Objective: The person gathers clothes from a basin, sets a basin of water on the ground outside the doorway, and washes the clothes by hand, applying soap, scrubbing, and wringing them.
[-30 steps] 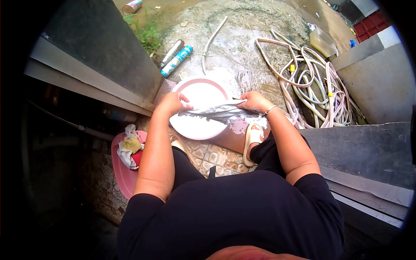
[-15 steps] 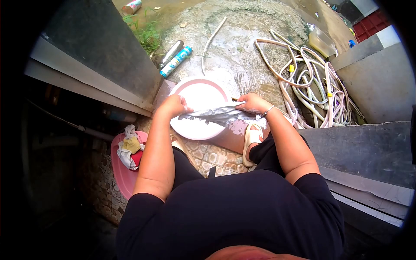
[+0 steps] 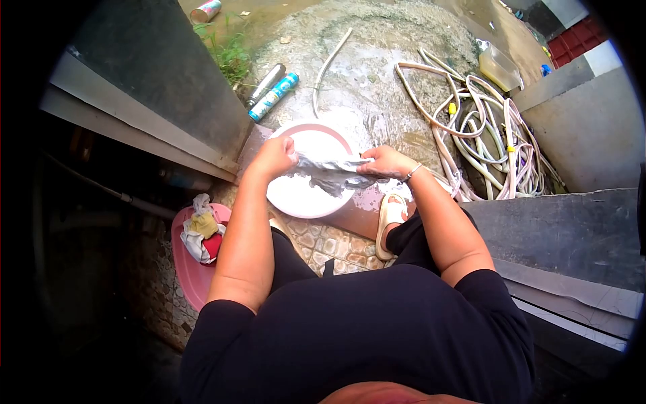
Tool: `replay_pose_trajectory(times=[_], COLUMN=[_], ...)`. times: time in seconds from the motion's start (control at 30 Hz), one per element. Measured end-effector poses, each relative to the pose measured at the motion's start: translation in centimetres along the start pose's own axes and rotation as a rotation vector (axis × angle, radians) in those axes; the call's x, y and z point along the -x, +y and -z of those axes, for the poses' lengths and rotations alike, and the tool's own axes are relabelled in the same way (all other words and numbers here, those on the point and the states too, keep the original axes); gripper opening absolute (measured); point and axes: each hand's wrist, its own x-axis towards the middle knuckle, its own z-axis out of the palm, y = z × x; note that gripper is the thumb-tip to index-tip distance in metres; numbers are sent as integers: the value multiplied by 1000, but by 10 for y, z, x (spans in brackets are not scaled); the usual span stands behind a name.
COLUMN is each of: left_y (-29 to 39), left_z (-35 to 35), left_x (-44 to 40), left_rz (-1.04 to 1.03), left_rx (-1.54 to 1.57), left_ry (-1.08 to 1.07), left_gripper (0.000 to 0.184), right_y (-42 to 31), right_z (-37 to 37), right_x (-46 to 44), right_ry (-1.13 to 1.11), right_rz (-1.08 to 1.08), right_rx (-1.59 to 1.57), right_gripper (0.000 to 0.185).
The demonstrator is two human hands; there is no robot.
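A wet grey cloth (image 3: pixel 330 176), streaked with white suds, is stretched between my two hands. My left hand (image 3: pixel 279 156) is closed on its left end, and my right hand (image 3: pixel 387 163), with a bracelet at the wrist, grips the right end. Under the cloth stands a round pink-rimmed basin (image 3: pixel 321 126) whose inside looks bright white with foam. The cloth's lower edge hangs down over the foam; whether it touches the foam I cannot tell.
A pink tub (image 3: pixel 192 277) with several crumpled cloths (image 3: pixel 203 232) stands at my left. Coiled hoses (image 3: pixel 494 135) lie on the right, near a clear plastic container (image 3: pixel 499 67). Beyond the basin are a blue can (image 3: pixel 274 96) and a dark can (image 3: pixel 267 85). Low walls flank me.
My left hand has moved slightly right and up, and its fist has turned. The cloth between my hands is shorter and more bunched, with its folds shifted.
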Motion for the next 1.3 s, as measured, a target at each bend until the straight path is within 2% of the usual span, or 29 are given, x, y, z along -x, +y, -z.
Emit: replay_pose_trajectory(times=[0.07,0.13,0.2,0.23,0.27,0.33,0.37,0.47,0.53,0.6,0.67,0.73,0.8,0.87,0.9,0.93,0.97,1.03,1.07,1.13,1.2,1.27,1.3], left_y=[8,12,12,29,34,59,63,67,64,56,49,47,46,53,63,71,71,89,99,127,150,168,182], left_z=[-4,-14,-34,-40,-49,-59,-63,-65,-63,-59,-57,-55,-52,-52,-53,-55,-63,-82,-95,-99,-101,-111,-114], left_x=[0,-2,-9,-2,-1,14,18,22,20,14,6,2,-2,-2,3,7,6,17,23,32,35,25,26], left_rz=[-37,-75,-384,-354,-401,-395,-398,-460,-441,-500,-391,-389,-434,-500,-509,-518,-642,-736,-769,-745,-871,-1012,-1032], left_rx=[-43,-89,23,47,94,4,4,-145,-259,-226,-140,-98,-79,-70,-49,-27,-87,-31,-15,-26,1,-97,-157], left_ry=[78,152,254,214,197,215,218,277,215,244,169,199,281,342,383,422,469,450,460,483,455,462,427], left_gripper=[12,9,5,8,16,30,30,40,48,46,42,40,40,36,32,29,26,22,20,18,22,20,19], right_y=[-15,-20,-11,6,-3,-5,-10,-36,-41,-39,-35,-37,-40,-37,-38,-39,-44,-34,-37,-45,-39,-20,2], right_z=[0,-6,-21,-37,-46,-49,-51,-48,-47,-47,-47,-45,-43,-43,-42,-45,-45,-48,-43,-27,-11,7,15], right_x=[5,1,-12,-31,-30,-28,-25,-7,-1,1,-4,-5,-2,-3,-3,0,4,-10,-7,5,11,11,3], right_ry=[-63,-53,104,190,235,1,3,29,-24,-8,-29,67,107,69,-32,-22,-30,1,9,59,64,63,-132], right_rz=[-108,-68,44,176,175,204,206,104,121,135,134,102,113,-59,-73,-114,-9,142,149,268,291,311,436], right_rx=[-445,-399,-344,-378,-617,-972,-969,-1304,-1270,-1057,-1036,-1057,-1032,-1216,-1285,-1355,-1460,-1628,-1627,-1790,-1813,-1836,-1879], right_gripper=[26,24,38,41,45,47,47,44,42,38,37,38,44,54,65,69,68,64,64,42,37,33,29])
